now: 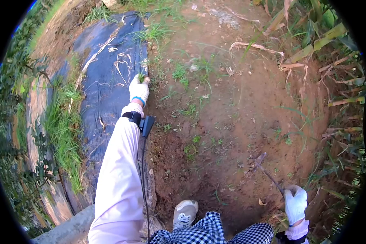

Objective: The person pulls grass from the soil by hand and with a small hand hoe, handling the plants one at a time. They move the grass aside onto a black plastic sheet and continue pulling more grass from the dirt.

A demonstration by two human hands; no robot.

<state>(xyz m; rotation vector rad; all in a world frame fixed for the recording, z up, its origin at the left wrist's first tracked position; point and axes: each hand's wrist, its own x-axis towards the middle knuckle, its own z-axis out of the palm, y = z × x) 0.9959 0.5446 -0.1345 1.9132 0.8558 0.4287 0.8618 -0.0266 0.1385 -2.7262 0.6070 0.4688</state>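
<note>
1 grass tuft (pixel 141 76) is the thing in hand. It stands at the edge where the black sheet (pixel 105 73) meets the bare soil (pixel 240 114). My left hand (pixel 139 90), in a white glove, is reached far out and curled tight around its blades, fingers fully closed. From here I cannot tell whether its roots have left the ground. My right hand (pixel 295 205), gloved too, sits low by my knee with the fingers wrapped closed round the handle of a thin hand tool (pixel 268 173), whose far end rests on loosened, darker earth. A black strap device (pixel 144 122) sits on the left wrist above the pale sleeve (pixel 118 179).

I judge the weeding partly done. The dirt near my shoe (pixel 185 213) and around the tool tip looks turned and mostly bare. Several small green sprouts (pixel 191 148) dot the middle of the patch, and more grow further up by the sheet. A band of long grass (pixel 65 122) runs along the far side of the sheet, and dry stalks (pixel 333 61) crowd the right border.
</note>
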